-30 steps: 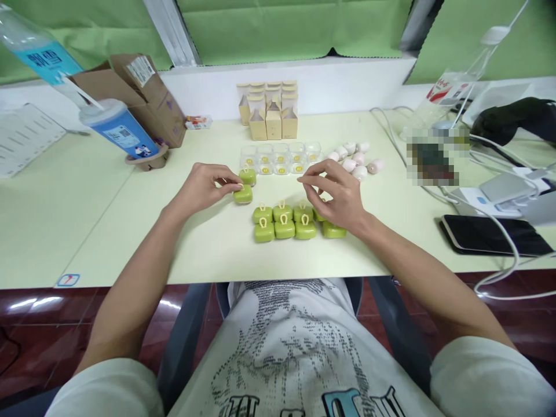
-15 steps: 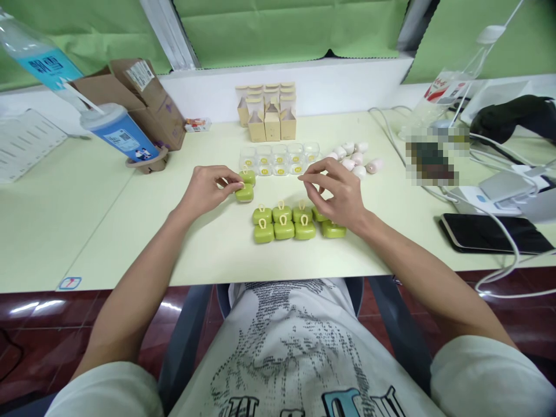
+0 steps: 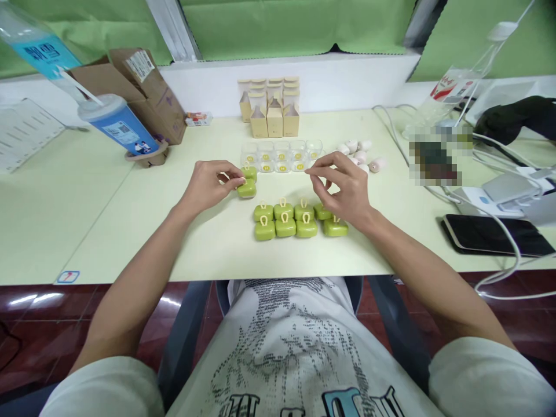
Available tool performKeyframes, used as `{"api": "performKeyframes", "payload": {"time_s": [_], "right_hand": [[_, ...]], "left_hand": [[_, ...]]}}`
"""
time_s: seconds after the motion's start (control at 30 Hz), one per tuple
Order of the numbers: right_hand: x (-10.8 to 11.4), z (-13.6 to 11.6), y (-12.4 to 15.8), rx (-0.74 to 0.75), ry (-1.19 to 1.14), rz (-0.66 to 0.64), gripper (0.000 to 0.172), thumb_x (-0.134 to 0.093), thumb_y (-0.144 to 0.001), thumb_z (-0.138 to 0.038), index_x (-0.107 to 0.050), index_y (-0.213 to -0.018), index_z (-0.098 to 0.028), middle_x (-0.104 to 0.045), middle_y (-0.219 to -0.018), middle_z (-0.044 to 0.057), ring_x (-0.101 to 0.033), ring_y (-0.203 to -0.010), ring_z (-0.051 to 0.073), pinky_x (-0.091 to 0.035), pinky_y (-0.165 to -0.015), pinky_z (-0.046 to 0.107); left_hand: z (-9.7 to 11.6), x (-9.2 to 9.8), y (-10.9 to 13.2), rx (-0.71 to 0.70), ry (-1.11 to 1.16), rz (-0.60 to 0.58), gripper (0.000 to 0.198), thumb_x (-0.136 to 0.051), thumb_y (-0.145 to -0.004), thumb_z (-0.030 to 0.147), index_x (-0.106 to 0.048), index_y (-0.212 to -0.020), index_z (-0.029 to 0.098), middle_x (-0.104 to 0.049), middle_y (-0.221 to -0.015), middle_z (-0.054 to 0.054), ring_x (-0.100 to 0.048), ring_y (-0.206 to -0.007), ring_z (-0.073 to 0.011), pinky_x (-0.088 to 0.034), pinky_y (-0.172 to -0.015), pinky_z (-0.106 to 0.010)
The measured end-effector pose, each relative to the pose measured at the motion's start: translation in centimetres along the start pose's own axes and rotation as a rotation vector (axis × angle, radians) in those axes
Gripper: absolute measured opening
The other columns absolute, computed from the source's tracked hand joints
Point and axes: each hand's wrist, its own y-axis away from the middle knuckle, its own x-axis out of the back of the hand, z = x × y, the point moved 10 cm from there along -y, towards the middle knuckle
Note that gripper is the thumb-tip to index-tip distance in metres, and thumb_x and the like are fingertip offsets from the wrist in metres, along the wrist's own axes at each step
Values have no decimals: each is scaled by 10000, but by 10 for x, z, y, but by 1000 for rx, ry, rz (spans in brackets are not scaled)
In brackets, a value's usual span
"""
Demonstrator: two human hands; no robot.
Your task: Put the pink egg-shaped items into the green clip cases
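Observation:
My left hand [image 3: 207, 185] rests on the pale green table [image 3: 130, 208] with its curled fingers pinching a small green case [image 3: 247, 188] that has a yellow loop; a second green case [image 3: 249, 172] lies just behind it. My right hand [image 3: 343, 185] hovers with curled fingers over the right end of a cluster of several green cases [image 3: 284, 219]. I cannot see anything between its fingertips. Behind the hands runs a row of clear plastic cups [image 3: 281, 156] with yellow faces.
Small beige cartons [image 3: 273, 107] stand at the back, pink egg shapes [image 3: 362, 156] to their right. A cardboard box [image 3: 139, 87] and a blue cup [image 3: 119, 127] are at the left. A black phone [image 3: 495, 234], cables [image 3: 499, 243] and a bottle [image 3: 460, 81] are at the right.
My right hand has drifted slightly right and back, toward the clear cups. The left hand has stayed on its green case, which has shifted a little toward the back.

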Motion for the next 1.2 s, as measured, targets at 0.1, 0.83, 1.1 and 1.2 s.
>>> {"api": "performKeyframes", "payload": {"time_s": [0.1,0.83,1.1,1.2], "right_hand": [[8,20,1,-91,69,24,238,-672,-1130,-333,-900,-1188,-294,-831,-1113,121,-758,-861,267,-657,-667,437],[-17,137,31,-339,542,-590,677,-541,-1067,-219,-694,-1727,-211,-739,-1653,228,-520,-1568,530,-470,-1242,795],[-12,146,29,-359,497,-539,416,-540,-1107,-277,-798,-1425,-203,-781,-1502,261,-491,-1601,541,-444,-1268,822],[-13,145,29,-365,501,-574,398,-558,-1087,-232,-774,-1417,-176,-817,-1359,265,-512,-1597,548,-435,-1270,849]], "left_hand": [[-1,-2,0,4,12,-8,311,-878,-941,594,-886,-911,284,-909,-970,-38,-812,-859,-233,-708,-845,-404],[44,4,9,-326,6,94,208,-772,-1051,446,-814,-1048,242,-833,-1000,-74,-731,-938,-228,-624,-821,-387],[74,-43,35,-462,53,-434,492,-716,-1013,216,-834,-1482,304,-870,-1459,-71,-686,-1445,-293,-607,-1275,-517],[66,-53,38,-432,-3,-514,636,-711,-964,154,-794,-1581,285,-812,-1506,-111,-617,-1526,-312,-600,-1304,-519]]}}
